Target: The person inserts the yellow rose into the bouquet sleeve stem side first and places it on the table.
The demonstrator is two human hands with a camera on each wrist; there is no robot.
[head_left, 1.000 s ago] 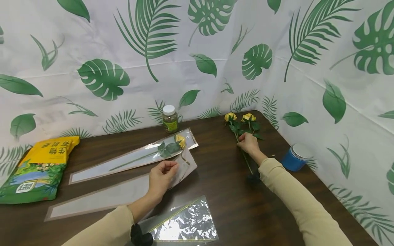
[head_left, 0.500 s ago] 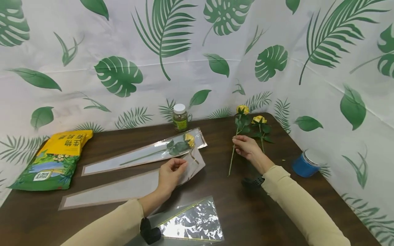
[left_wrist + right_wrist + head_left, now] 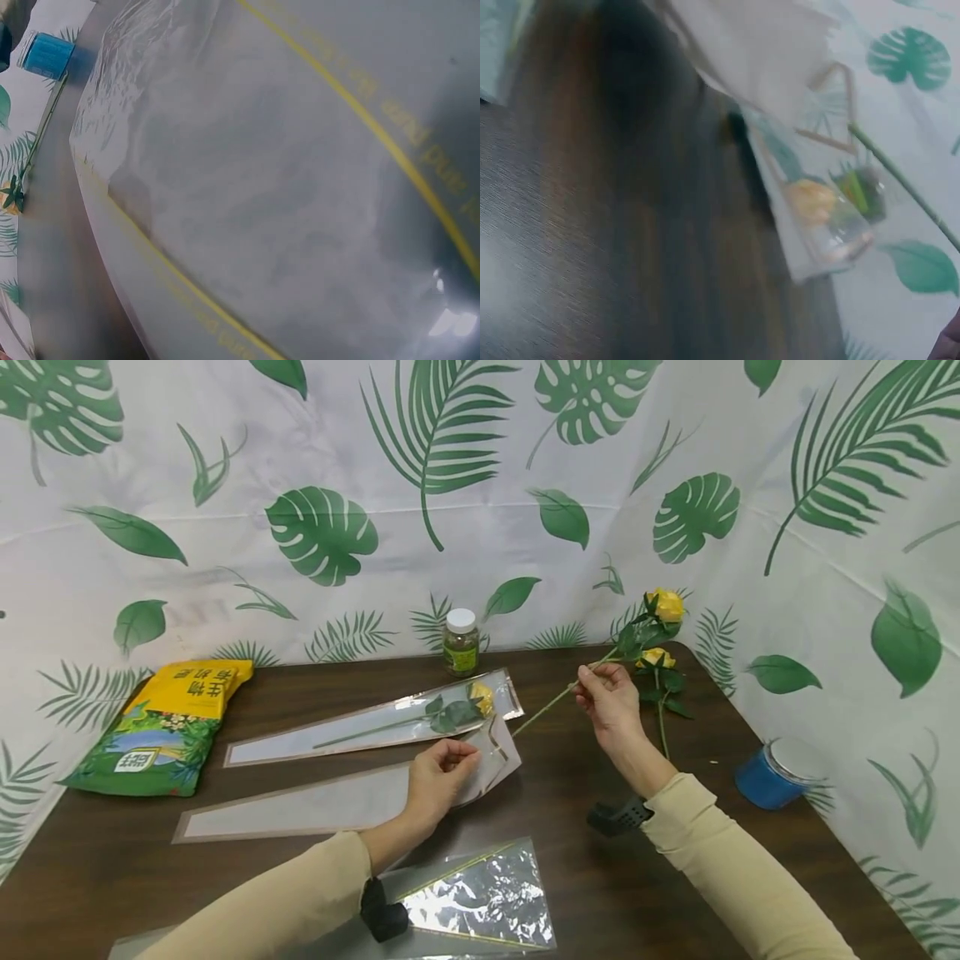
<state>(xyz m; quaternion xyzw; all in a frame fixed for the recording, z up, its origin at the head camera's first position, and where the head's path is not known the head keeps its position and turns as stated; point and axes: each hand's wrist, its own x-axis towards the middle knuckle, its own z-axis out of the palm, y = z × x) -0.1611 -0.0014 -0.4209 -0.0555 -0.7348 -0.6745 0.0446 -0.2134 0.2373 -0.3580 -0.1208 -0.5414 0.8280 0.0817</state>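
My left hand [image 3: 442, 772] pinches the wide, lifted end of a long white tapered flower sleeve [image 3: 300, 802]. With thumb and fingertips, my right hand [image 3: 611, 702] holds a yellow artificial rose [image 3: 666, 605] by its green stem [image 3: 900, 176]. The bloom points up and right, and the cut end of the stem is right at the sleeve's open mouth. Behind, a second sleeve [image 3: 262, 747] lies flat with a yellow rose [image 3: 482, 698] inside. Another yellow rose [image 3: 656, 658] lies loose at the table's back right.
A clear plastic sleeve with yellow lines [image 3: 480, 893] lies in front, filling most of the left wrist view. A white-lidded jar [image 3: 461, 647] stands at the back. To the right is a blue can [image 3: 772, 777]; a yellow-green bag [image 3: 157, 727] lies left on the dark table [image 3: 570, 893].
My right hand has lifted one rose off the table and swung its stem end left to the sleeve's mouth. The left hand keeps its pinch on the sleeve. The head view has shifted leftward.
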